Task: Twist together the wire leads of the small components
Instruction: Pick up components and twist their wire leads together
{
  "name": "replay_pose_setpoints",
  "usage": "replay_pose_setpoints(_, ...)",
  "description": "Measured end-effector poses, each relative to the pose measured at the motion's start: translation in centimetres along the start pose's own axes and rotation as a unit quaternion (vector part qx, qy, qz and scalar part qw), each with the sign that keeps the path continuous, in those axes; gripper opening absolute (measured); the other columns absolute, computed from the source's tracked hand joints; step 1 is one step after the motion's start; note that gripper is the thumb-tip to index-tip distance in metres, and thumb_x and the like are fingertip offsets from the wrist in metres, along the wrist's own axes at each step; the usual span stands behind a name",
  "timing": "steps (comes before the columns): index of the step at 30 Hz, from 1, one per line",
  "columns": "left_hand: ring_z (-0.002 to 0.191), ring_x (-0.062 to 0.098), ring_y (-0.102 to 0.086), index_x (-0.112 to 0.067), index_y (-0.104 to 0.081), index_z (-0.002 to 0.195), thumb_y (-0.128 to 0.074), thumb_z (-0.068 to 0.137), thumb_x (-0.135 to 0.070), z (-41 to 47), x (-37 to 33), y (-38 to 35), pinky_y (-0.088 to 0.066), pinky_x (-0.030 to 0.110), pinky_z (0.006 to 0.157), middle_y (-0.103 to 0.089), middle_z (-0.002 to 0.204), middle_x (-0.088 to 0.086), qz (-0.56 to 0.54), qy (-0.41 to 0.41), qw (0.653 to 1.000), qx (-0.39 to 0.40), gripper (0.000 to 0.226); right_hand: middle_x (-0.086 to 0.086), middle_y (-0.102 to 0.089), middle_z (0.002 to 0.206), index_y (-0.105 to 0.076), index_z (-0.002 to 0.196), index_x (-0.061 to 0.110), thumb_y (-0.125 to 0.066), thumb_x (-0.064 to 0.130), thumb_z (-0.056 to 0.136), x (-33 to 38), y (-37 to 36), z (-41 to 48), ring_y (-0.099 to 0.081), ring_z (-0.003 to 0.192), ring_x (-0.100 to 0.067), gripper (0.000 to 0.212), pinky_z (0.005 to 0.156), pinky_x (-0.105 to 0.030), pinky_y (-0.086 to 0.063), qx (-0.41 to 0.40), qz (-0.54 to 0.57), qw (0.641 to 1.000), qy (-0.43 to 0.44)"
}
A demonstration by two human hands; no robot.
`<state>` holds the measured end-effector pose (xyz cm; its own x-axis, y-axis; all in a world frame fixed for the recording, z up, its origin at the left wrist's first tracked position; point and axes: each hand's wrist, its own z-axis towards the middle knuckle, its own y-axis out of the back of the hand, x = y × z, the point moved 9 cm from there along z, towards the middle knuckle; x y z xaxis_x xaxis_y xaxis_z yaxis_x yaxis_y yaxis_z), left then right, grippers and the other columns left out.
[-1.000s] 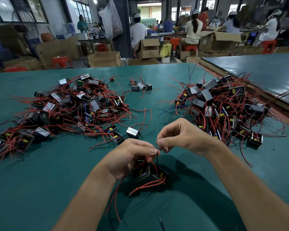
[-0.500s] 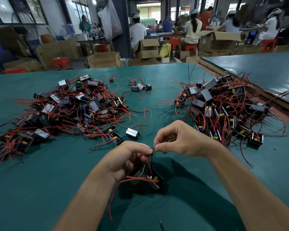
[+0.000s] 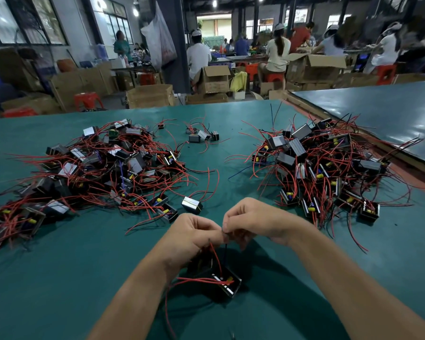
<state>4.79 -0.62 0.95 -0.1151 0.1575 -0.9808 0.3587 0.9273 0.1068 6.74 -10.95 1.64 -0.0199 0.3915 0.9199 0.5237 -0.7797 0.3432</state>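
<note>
A small black box-shaped component (image 3: 225, 283) with red and black wire leads (image 3: 217, 260) hangs low between my wrists, just over the green table (image 3: 71, 266). My left hand (image 3: 190, 238) and my right hand (image 3: 254, 220) meet above it, fingertips touching. Both pinch the upper ends of the leads between thumb and forefinger. The wire tips themselves are hidden inside the pinch. A long red lead trails from the component down towards me.
A big heap of like components with red wires (image 3: 96, 168) lies at the left, another heap (image 3: 329, 168) at the right. A single component (image 3: 192, 204) sits just beyond my left hand, several more (image 3: 201, 136) farther back. Cardboard boxes and seated people fill the background.
The component has dropped lower and turned under my hands. Both hands have stayed pinched together on the lead ends, the right hand's fingers shifting slightly.
</note>
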Motion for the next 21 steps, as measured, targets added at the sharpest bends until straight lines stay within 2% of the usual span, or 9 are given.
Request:
replay_pose_setpoints(2,0.056,0.018,-0.042,-0.002,-0.074,0.068,-0.079,0.073,-0.004,0.1,-0.6,0.2,-0.032,0.02,0.051,-0.055,0.061,0.012,0.028,-0.03,0.999,-0.028,0.008,-0.008,-0.054,0.058,-0.064,0.062,0.008,-0.06,0.005,0.087,-0.7,0.1,0.2,-0.047,0.049,-0.017,0.025,0.049,-0.026,-0.047,-0.018,0.024,0.999,-0.036)
replay_pose_setpoints(4,0.047,0.01,-0.039,-0.007,-0.074,0.064,-0.074,0.076,0.0,0.2,-0.8,0.7,-0.032,0.018,0.045,-0.052,0.053,0.006,0.041,-0.043,0.997,-0.057,0.014,-0.004,-0.052,0.055,-0.063,0.067,0.006,-0.062,0.006,0.087,-0.7,0.5,0.3,-0.045,0.048,-0.014,0.02,0.048,-0.023,-0.046,-0.034,0.042,0.998,-0.038)
replay_pose_setpoints(7,0.047,0.012,-0.044,-0.01,-0.074,0.061,-0.07,0.077,0.003,0.4,-0.3,1.3,-0.037,0.016,0.045,-0.053,0.054,0.008,-0.014,-0.012,0.997,-0.073,0.02,-0.004,-0.059,0.062,-0.064,0.076,0.006,-0.068,0.002,0.087,1.1,1.2,0.1,-0.051,0.052,-0.01,0.012,0.051,-0.021,-0.049,-0.067,0.04,0.995,0.062)
replay_pose_setpoints(9,0.041,0.008,-0.043,-0.008,-0.073,0.063,-0.07,0.077,0.0,0.3,0.1,1.4,-0.032,0.011,0.038,-0.052,0.053,0.006,-0.057,0.019,0.996,-0.065,0.017,-0.006,-0.064,0.066,-0.068,0.079,0.004,-0.068,-0.002,0.086,2.4,1.4,-0.3,-0.055,0.053,-0.01,0.009,0.054,-0.022,-0.053,-0.078,0.025,0.989,0.127)
replay_pose_setpoints(12,0.041,0.005,-0.038,-0.011,-0.075,0.063,-0.075,0.072,-0.011,0.1,0.6,1.3,-0.02,0.013,0.036,-0.049,0.055,0.002,-0.059,0.06,0.995,-0.049,0.008,-0.014,-0.07,0.074,-0.074,0.089,-0.002,-0.067,-0.002,0.088,2.9,1.5,-0.6,-0.06,0.064,-0.018,0.007,0.063,-0.03,-0.059,-0.072,-0.018,0.985,0.158)
replay_pose_setpoints(15,0.038,0.002,-0.03,-0.012,-0.075,0.064,-0.071,0.076,-0.013,0.0,1.1,1.5,-0.012,0.012,0.036,-0.047,0.053,-0.002,-0.05,0.089,0.994,-0.035,0.013,-0.019,-0.074,0.082,-0.077,0.093,0.003,-0.068,-0.001,0.087,2.7,1.4,-0.7,-0.063,0.069,-0.022,0.011,0.074,-0.045,-0.058,-0.055,-0.048,0.985,0.158)
replay_pose_setpoints(18,0.036,0.005,-0.034,-0.009,-0.07,0.06,-0.077,0.064,-0.01,-0.2,0.8,1.1,-0.024,0.013,0.033,-0.046,0.05,-0.001,-0.065,0.083,0.994,-0.014,0.008,-0.013,-0.074,0.077,-0.077,0.092,0.003,-0.07,0.001,0.086,2.6,1.3,-0.6,-0.063,0.065,-0.018,0.009,0.071,-0.039,-0.058,-0.055,-0.05,0.986,0.151)
replay_pose_setpoints(21,0.036,0.007,-0.037,-0.01,-0.069,0.057,-0.077,0.062,-0.009,-0.2,0.7,0.9,-0.028,0.014,0.036,-0.046,0.048,0.0,-0.059,0.078,0.995,-0.006,0.01,-0.01,-0.071,0.074,-0.075,0.087,0.001,-0.07,0.002,0.087,2.3,1.3,-0.5,-0.064,0.064,-0.018,0.005,0.07,-0.038,-0.057,-0.047,-0.052,0.988,0.14)
